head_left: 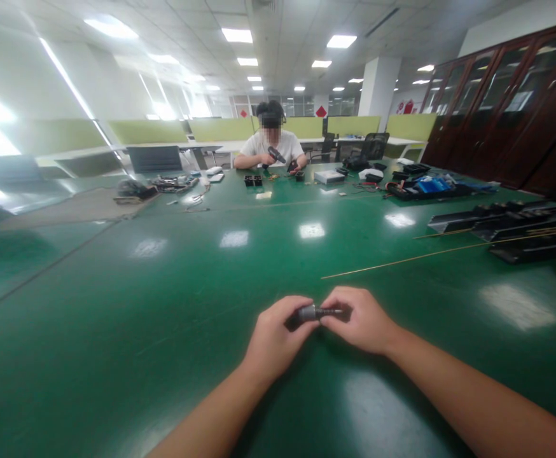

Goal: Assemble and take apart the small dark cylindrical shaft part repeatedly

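Both hands meet low in the middle of the head view, just above the green tabletop (187,299). Between them lies a small cylindrical part (308,312) with a thick grey-and-black body and a thin dark shaft pointing right. My left hand (274,334) is closed around the thick body, thumb in front and fingers behind. My right hand (361,321) pinches the thin shaft between thumb and fingertips. The tip of the shaft shows inside the right hand's curl. What exact kind of part it is, I cannot make out.
Thin brass-coloured rods (378,264) and black metal channels (521,222) lie to the right. Across the table a person (271,140) holds a power drill (277,154) near black blocks (253,181). A blue bundle (434,184) sits back right, a white box (329,177) left of it.
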`<act>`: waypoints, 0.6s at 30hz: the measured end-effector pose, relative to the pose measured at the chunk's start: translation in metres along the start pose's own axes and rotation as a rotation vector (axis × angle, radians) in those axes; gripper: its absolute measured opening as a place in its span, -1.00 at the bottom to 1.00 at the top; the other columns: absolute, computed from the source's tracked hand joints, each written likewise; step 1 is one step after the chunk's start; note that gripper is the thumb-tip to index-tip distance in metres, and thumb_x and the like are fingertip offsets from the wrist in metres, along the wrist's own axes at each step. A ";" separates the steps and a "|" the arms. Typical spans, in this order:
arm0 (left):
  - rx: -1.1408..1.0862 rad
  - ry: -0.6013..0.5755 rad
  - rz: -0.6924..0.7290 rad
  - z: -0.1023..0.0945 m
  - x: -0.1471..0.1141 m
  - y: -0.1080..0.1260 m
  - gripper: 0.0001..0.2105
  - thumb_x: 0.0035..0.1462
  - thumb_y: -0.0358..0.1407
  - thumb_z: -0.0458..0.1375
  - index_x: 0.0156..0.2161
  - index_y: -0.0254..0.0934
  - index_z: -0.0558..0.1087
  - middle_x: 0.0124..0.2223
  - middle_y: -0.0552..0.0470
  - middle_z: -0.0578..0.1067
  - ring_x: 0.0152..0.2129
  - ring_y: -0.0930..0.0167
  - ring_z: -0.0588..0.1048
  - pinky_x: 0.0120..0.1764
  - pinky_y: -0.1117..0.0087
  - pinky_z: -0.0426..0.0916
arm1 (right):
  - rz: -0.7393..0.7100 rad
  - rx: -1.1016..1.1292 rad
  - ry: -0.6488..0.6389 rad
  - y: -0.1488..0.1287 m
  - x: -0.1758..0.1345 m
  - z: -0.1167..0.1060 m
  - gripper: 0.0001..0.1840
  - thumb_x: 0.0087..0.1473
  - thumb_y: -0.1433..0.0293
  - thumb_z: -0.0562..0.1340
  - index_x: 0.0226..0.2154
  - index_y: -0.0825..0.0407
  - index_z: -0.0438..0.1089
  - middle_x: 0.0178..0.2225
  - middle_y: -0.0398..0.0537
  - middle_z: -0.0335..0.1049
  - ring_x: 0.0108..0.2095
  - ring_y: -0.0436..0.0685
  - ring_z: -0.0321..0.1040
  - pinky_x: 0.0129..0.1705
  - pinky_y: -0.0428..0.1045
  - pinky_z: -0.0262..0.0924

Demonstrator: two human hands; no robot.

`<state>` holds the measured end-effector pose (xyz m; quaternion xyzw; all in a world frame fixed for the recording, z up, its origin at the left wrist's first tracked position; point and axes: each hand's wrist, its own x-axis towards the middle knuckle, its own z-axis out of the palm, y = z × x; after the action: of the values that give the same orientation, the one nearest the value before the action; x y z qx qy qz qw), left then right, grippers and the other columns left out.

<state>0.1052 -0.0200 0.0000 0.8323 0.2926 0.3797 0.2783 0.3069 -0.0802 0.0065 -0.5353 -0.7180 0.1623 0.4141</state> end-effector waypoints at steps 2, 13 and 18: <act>0.000 -0.002 0.010 0.000 0.000 0.000 -0.76 0.07 -0.35 0.33 -0.12 -0.17 0.51 -0.13 0.06 0.57 -0.20 0.38 0.53 -0.10 0.38 0.41 | 0.012 0.000 0.003 0.000 0.000 0.000 -0.92 -0.03 0.48 0.35 -0.38 0.03 0.51 -0.43 -0.15 0.45 -0.42 0.03 0.35 -0.37 -0.08 0.15; 0.014 0.008 0.008 0.002 -0.001 -0.002 -0.75 0.05 -0.36 0.34 -0.13 -0.14 0.51 -0.14 0.10 0.57 -0.20 0.41 0.53 -0.10 0.41 0.40 | 0.036 -0.019 0.022 0.001 0.000 0.001 -0.91 -0.06 0.51 0.34 -0.41 0.03 0.48 -0.44 -0.16 0.45 -0.42 0.03 0.35 -0.37 -0.09 0.15; 0.017 0.015 0.001 0.001 0.000 -0.003 -0.73 0.04 -0.37 0.35 -0.12 -0.13 0.51 -0.13 0.10 0.57 -0.19 0.41 0.53 -0.09 0.41 0.40 | 0.051 -0.020 0.025 0.001 0.000 0.000 -0.88 -0.08 0.54 0.32 -0.41 0.03 0.45 -0.44 -0.18 0.45 -0.43 0.02 0.34 -0.38 -0.10 0.14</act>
<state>0.1057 -0.0184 -0.0025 0.8318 0.2974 0.3837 0.2689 0.3072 -0.0797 0.0062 -0.5595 -0.7006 0.1591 0.4133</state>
